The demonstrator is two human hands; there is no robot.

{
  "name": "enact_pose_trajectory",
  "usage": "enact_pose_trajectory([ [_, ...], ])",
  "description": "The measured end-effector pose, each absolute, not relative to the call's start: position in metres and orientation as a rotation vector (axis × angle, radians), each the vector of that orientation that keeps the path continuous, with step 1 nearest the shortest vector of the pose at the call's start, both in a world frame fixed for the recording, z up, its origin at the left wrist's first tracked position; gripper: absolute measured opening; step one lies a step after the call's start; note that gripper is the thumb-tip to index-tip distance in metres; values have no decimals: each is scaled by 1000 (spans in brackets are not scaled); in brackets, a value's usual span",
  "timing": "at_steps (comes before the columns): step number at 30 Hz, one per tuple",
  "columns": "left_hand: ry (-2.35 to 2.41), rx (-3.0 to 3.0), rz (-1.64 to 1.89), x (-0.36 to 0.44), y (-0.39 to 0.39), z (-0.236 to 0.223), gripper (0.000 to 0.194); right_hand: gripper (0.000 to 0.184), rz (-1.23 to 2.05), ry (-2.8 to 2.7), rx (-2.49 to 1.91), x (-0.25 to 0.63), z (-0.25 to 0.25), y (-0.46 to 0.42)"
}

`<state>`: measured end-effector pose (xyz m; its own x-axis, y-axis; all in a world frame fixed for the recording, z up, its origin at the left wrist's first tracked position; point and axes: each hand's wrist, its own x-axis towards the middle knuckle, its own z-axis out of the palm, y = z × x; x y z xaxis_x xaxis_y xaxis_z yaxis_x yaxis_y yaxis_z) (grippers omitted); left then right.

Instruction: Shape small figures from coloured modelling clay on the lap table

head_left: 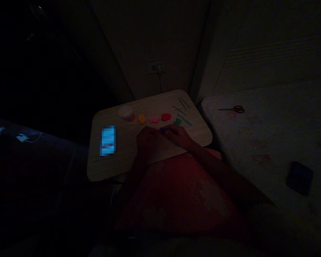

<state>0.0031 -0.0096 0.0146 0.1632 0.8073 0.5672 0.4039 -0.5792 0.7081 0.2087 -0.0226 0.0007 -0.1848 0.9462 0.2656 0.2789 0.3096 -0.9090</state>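
Observation:
A small lump of purple modelling clay (163,130) is held between my two hands, above the near part of a small wood-grain table (128,153). My left hand (145,138) is closed, its fingertips meeting the clay from the left. From the other side my right hand (179,135) pinches the same lump. Just beyond my fingers lie pieces of orange clay (141,119), pink clay (154,120), red clay (166,117) and green clay (177,122). Dim light hides the finer finger detail.
A lidded tub (126,113) stands at the back left of the table, and a lit phone (108,141) lies nearer. A blue clay knife (184,119) and several thin sticks (179,110) lie at right. Scissors (238,109) rest on the pale surface beyond.

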Motion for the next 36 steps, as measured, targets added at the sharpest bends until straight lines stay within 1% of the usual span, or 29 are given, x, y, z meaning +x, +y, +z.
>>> enact_pose_trajectory([
  [8,1209,1963,1388,4,-9,13,8,48,1041,-1623,-1099,208,6,-24],
  [14,1234,1916,1375,5,-11,15,29,48,1070,-1578,-1056,207,4,-24],
  [22,1245,1859,1366,6,-11,14,45,53,1067,-1586,-1105,207,8,-25],
  [27,1184,1857,1395,7,-9,13,42,54,1067,-1572,-1097,206,6,-23],
  [33,1165,1851,1423,5,-6,7,25,53,1047,-1589,-1101,207,5,-23],
  [36,1140,1848,1437,5,-5,6,24,53,1038,-1590,-1091,207,5,-23],
])
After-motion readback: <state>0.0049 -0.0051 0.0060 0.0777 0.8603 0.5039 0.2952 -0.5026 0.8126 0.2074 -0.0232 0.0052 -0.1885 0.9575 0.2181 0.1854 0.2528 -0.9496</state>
